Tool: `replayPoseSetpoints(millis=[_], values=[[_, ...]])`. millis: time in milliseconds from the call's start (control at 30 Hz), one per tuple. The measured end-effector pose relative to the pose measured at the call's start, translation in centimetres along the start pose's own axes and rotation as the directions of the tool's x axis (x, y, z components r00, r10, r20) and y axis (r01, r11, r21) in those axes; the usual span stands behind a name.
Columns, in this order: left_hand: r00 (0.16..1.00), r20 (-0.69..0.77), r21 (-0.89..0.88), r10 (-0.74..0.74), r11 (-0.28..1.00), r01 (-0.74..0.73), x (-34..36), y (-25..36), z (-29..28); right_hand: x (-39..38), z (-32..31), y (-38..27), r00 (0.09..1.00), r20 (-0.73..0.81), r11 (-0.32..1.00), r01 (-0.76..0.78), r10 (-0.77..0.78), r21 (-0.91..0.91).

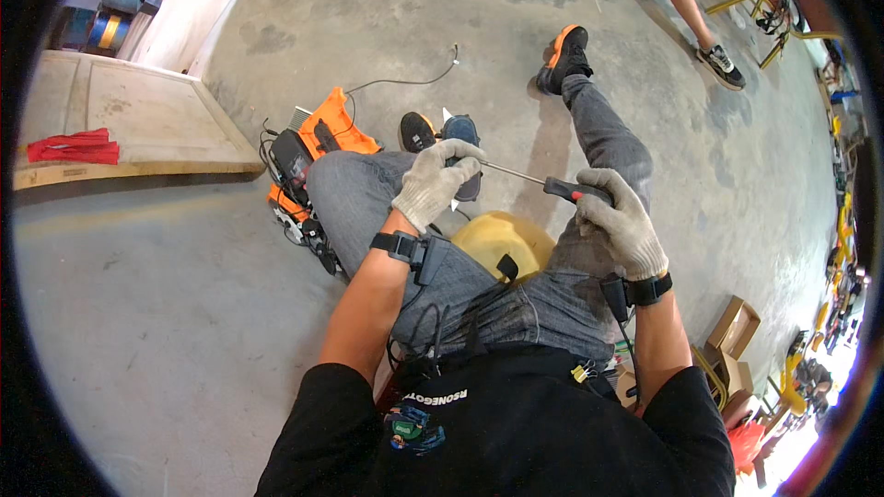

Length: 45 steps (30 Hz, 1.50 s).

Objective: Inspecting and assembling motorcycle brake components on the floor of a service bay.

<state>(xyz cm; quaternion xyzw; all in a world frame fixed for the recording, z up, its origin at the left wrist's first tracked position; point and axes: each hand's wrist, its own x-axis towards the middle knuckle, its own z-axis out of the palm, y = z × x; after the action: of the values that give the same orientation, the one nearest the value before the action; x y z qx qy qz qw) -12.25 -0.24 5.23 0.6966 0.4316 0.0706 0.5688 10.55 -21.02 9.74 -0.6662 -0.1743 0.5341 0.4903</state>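
Note:
My right hand [624,221], in a pale knitted work glove, grips the black handle of a screwdriver [562,189] with a red mark on it. Its thin metal shaft runs left to my gloved left hand [436,182]. The left fingers are closed around something small and dark at the shaft's tip, mostly hidden by the glove. Just beyond that hand is a dark blue object [463,129] with pale pointed ends, partly covered by the fingers; I cannot tell what it is. Both hands are held above my legs.
An orange and black machine [293,158] with cables lies by my left leg. Between my thighs is a rounded yellow object [505,241]. A wooden panel [138,115] bearing a red cloth [74,146] stands left. Another person's leg [686,0] is far right; an opened cardboard box [734,327] lies nearer.

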Motion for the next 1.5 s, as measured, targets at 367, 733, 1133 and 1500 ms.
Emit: replayPoseSetpoints(millis=[367, 733, 1133, 1500], values=[[0.982, -0.096, -0.086, 0.165, 0.981, -0.173, 1.0, -2.2, 0.5, 0.1, 0.2, 0.4, 0.997, -0.071, 0.997, 0.033, -0.028, 0.073], [0.98, -0.2, -0.253, 0.003, 0.966, -0.055, 1.1, -1.6, 0.7, 0.1, 0.3, 0.6, 0.989, -0.135, 0.997, 0.069, -0.064, 0.034], [0.98, -0.154, -0.425, -0.126, 0.904, 0.05, 0.8, -1.2, 0.6, 0.4, 1.8, 1.3, 0.991, -0.114, 0.992, 0.08, -0.068, 0.101], [0.988, -0.111, -0.441, -0.109, 0.896, 0.049, 0.7, -0.6, 0.6, 0.7, 2.6, 0.9, 0.991, -0.109, 0.988, 0.086, -0.072, 0.129]])
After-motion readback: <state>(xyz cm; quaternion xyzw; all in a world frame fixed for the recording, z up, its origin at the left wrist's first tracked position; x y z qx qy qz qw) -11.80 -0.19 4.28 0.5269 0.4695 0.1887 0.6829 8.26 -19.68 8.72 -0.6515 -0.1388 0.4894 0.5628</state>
